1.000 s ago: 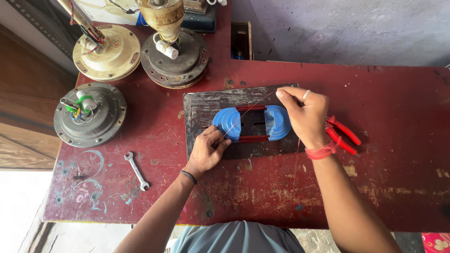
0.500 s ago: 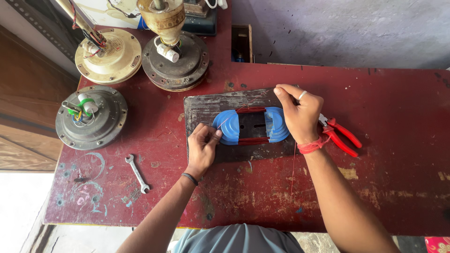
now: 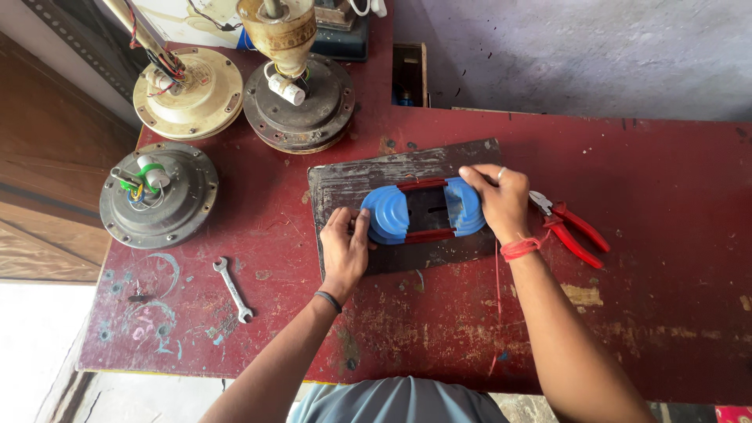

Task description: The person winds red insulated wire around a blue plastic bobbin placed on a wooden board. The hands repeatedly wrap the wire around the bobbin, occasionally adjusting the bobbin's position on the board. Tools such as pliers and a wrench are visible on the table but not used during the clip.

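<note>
Left hand (image 3: 345,249) and right hand (image 3: 501,202) each closed on an end of blue-and-red winding former (image 3: 424,211), on dark board (image 3: 345,182); could skid off — uneven pressure, nothing clamping it.

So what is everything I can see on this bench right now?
Blue-and-red winding former: one, two blue stepped ends joined by red bars, on the dark board.
Dark worn board: one, grey-black, table centre.
Round metal fan motors: three; cream, brown, grey, at the table's far left.
Small steel spanner: one, silver, near left edge.
Red-handled pliers: one, beside the right wrist.
Red wooden table: one, scuffed.
Left hand: touching the former's left end.
Right hand: on its right end.
</note>
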